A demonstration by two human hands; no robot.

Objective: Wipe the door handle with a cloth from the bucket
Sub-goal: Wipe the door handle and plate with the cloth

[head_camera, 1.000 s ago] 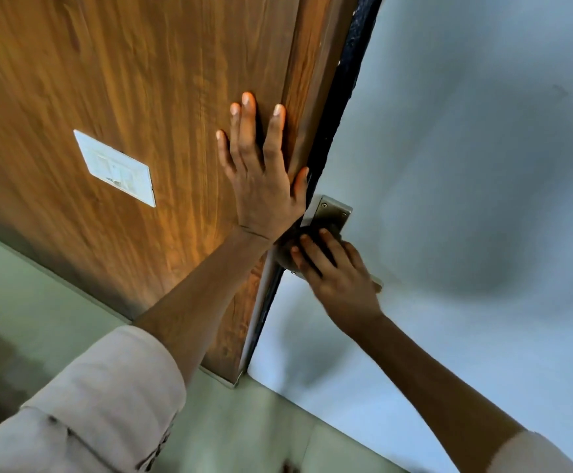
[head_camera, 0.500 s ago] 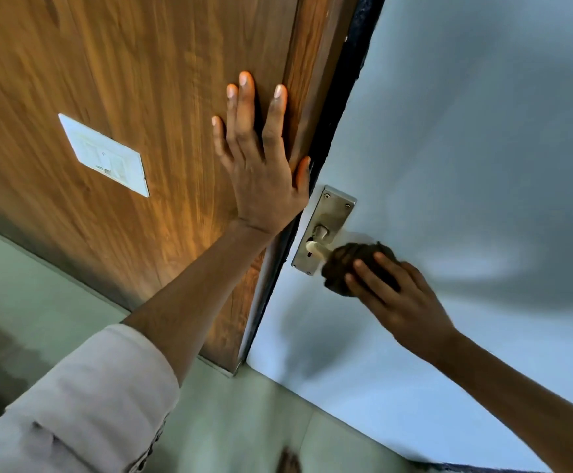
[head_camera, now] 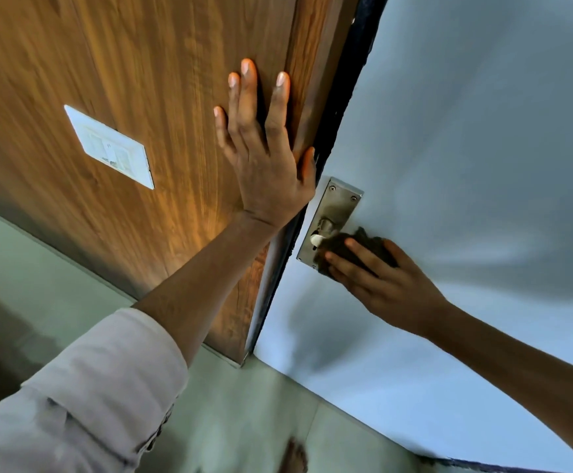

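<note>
So the wiping part is clearly underway here. The right hand (head_camera: 391,281) has a dark cloth (head_camera: 356,242) bunched up under its fingers, pressed around the door handle (head_camera: 319,237), which sits on a metal backplate (head_camera: 332,213) at the left edge of the pale door (head_camera: 466,131). Only a small pale stub of the handle pokes out of the cloth next to the plate; the rest is covered, so I can't tell how clean it is. The fingers are curled over the cloth, squeezing it against the handle rather than pinching it.

The left hand (head_camera: 268,158) isn't holding anything, just flat with fingers spread on the wooden panel (head_camera: 107,63) right beside the door's edge, looks like bracing.

The bucket isn't in view. My guess: cloth fetched, handle being rubbed, maybe the top of the plate still to do.
</note>
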